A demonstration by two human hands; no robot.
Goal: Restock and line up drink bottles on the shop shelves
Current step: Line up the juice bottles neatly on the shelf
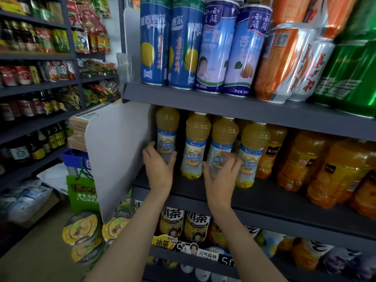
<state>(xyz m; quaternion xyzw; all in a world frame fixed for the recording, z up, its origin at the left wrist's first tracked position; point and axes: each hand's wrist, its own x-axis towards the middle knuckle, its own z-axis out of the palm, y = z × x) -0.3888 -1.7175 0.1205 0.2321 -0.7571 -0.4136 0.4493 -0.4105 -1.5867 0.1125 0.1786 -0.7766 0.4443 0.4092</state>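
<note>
Pale-yellow plastic pear-juice bottles [196, 145] stand upright — left hand [160, 165] grips the end bottle [167, 137], right hand [220, 171] clasps the third [221, 147].

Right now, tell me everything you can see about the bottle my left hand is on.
The leftmost pear drink bottle is clear plastic with pale yellow juice and a blue and white label. It stands upright on the middle shelf, beside the grey end panel. The left hand grips its lower half; its cap is hidden.
</note>
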